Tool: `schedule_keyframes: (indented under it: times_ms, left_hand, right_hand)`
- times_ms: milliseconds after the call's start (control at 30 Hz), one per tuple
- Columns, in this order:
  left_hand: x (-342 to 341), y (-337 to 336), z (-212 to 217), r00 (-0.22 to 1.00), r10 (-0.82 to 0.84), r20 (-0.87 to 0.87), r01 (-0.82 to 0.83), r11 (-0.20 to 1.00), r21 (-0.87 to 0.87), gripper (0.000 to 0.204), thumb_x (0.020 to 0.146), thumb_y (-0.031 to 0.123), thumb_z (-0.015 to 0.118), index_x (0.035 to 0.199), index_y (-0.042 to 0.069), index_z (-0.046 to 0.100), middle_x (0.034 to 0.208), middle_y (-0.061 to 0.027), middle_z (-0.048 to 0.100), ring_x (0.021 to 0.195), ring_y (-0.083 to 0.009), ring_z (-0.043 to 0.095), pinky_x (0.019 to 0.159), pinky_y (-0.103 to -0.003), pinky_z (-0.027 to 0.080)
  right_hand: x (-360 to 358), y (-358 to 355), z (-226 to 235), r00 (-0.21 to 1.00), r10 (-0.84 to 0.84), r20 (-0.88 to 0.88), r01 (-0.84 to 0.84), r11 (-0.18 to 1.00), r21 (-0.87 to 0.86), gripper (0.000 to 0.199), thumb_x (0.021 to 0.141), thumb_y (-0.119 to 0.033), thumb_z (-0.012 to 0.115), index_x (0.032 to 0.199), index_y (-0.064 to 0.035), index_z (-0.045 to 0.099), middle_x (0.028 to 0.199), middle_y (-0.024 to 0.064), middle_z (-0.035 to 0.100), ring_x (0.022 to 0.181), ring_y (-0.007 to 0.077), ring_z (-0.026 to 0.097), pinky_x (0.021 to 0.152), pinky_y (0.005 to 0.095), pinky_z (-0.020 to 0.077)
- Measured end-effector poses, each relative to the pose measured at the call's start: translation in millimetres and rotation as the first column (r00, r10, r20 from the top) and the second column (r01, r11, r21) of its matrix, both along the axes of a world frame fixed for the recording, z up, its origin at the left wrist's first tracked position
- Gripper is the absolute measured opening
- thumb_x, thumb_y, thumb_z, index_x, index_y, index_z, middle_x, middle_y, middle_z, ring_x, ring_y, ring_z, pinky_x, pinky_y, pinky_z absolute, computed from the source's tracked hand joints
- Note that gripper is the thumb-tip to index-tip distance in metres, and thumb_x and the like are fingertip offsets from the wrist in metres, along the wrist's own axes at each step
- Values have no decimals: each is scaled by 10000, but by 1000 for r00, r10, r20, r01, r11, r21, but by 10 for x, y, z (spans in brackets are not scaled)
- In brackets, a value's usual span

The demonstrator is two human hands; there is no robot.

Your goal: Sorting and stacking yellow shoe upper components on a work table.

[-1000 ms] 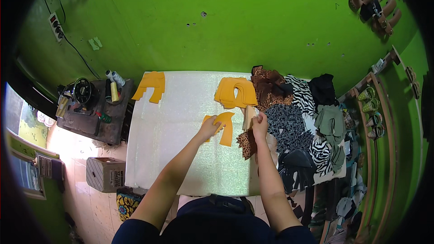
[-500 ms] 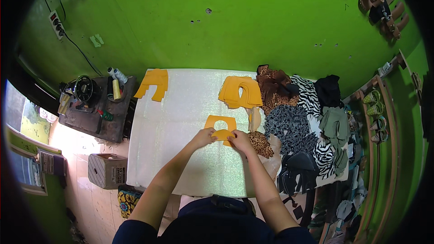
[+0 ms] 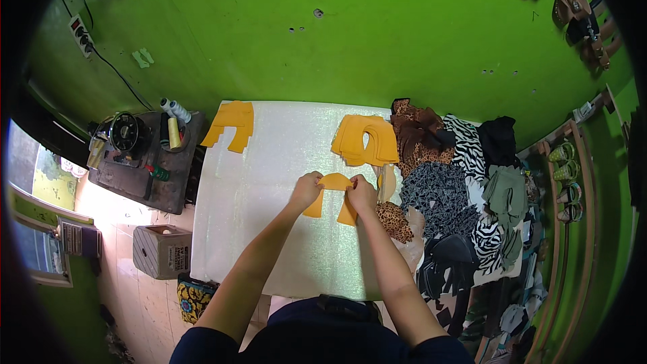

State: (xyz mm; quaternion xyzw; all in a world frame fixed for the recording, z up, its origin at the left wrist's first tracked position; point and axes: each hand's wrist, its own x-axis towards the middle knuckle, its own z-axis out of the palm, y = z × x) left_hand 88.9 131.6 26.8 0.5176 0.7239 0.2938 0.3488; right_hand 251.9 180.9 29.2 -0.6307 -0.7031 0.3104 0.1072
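Between my hands, over the middle of the white table (image 3: 269, 243), is a mustard-yellow cut piece (image 3: 335, 181) of flat material with a rounded upper edge. My left hand (image 3: 308, 190) pinches its left end, and my right hand (image 3: 361, 195) pinches the right end. Two yellow legs (image 3: 346, 214) show below the hands with a gap between them. Whether these legs belong to the same piece or to one underneath, I cannot tell. Beyond my right hand lies a stack of yellow arch-shaped pieces (image 3: 349, 140). More yellow pieces (image 3: 232, 118) sit at the table's far left corner.
Leopard (image 3: 421, 152), zebra-striped (image 3: 465, 141) and dark patterned fabric (image 3: 438, 192) pile up on the table's right side. A sewing machine (image 3: 125, 133) and thread spools (image 3: 174, 131) stand at the left. A grey box (image 3: 162, 251) is on the floor. Sandals (image 3: 569, 172) rest on a rack at right.
Both hands have moved away from me with the curved yellow piece. Its rounded edge now covers where the flat upper edge and arch opening showed before. The view has shifted slightly.
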Motion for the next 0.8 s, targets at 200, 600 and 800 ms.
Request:
schedule_keyframes:
  times_ms: [200,600,800]
  left_hand:
    - [-57,-2,-135,988,-102,-114,109,992,57,254,733,60,608,971,-18,566,860,-168,594,800,-297,577,716,-346,458]
    - [-92,88,-111,988,-105,-114,107,994,10,253,749,80,605,975,-11,539,880,-189,589,816,-312,574,731,-362,453]
    - [-48,73,38,975,-47,-217,39,998,-39,216,743,101,611,908,9,507,910,-176,550,892,-327,539,755,-392,444]
  right_hand:
    - [3,6,-73,999,20,42,-20,1000,8,242,734,-190,626,944,-87,560,820,88,626,798,270,600,698,374,465]
    - [-18,-8,-100,992,58,112,-66,995,72,257,740,-199,626,953,-89,535,795,93,623,792,279,597,713,392,450]
    - [-30,-70,29,996,54,74,-60,995,86,255,743,-166,619,965,-91,520,900,100,578,896,286,533,786,396,401]
